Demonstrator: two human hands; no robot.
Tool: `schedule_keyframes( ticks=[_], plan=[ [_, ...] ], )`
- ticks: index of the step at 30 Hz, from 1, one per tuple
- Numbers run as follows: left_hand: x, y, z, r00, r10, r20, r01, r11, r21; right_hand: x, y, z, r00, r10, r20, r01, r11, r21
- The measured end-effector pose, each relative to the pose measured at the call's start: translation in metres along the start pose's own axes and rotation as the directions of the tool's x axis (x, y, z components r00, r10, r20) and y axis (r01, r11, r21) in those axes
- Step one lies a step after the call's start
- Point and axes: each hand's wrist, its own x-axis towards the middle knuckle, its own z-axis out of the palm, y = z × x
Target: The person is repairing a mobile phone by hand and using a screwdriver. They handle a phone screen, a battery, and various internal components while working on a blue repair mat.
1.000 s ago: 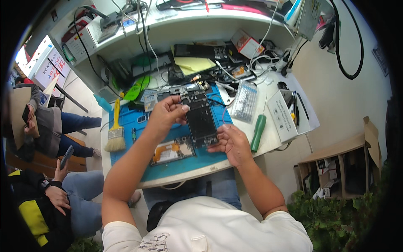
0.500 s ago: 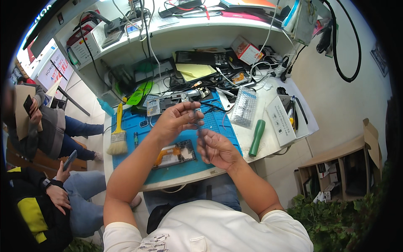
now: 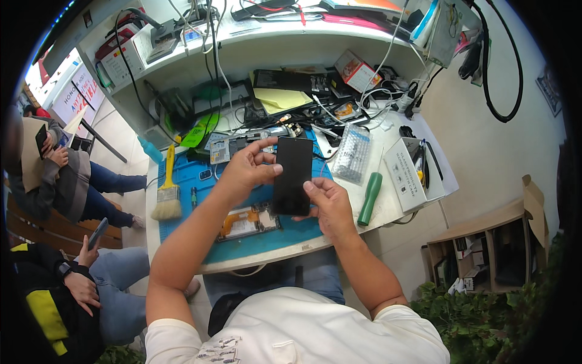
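Observation:
A dark, glossy phone screen [image 3: 293, 173] is held up over the bench, its flat black face turned toward me. My left hand [image 3: 250, 165] pinches its left edge near the top between thumb and fingers. At the lower right edge, my right hand [image 3: 330, 206] grips it with the thumb on the front and fingers behind. Below and left of it, an opened phone body [image 3: 247, 223] with an orange flex cable lies on the blue work mat [image 3: 212, 258]. A second opened phone frame [image 3: 223, 151] lies behind my left hand.
On the left lies a yellow-handled brush [image 3: 168, 188]. To the right are a green-handled screwdriver [image 3: 370, 199], bubble wrap [image 3: 353, 155] and a white box [image 3: 409, 179] of tools. Cables and parts crowd the back beneath a shelf [image 3: 291, 35]. Two people holding phones are at left.
The phone screen, seen nearly edge-on and blurred before, has been turned so its black face shows. Both hands still hold it; my right hand has shifted slightly right.

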Motion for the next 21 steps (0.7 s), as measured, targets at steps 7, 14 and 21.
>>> schedule_keyframes(
  ticks=[7,14,21],
  plan=[
    [0.006,0.021,0.003,0.997,-0.080,-0.010,0.080,0.982,0.172,0.000,-0.004,-0.011,0.998,0.045,0.045,-0.043,0.999,-0.029],
    [0.006,0.013,0.006,0.999,-0.022,-0.028,0.025,0.993,0.113,-0.006,-0.023,-0.001,0.990,0.096,0.105,-0.082,0.988,-0.133],
    [-0.037,0.028,-0.012,0.998,0.061,0.020,-0.063,0.845,0.532,-0.003,-0.029,-0.022,0.990,0.055,0.131,-0.041,0.994,-0.106]
  ],
)
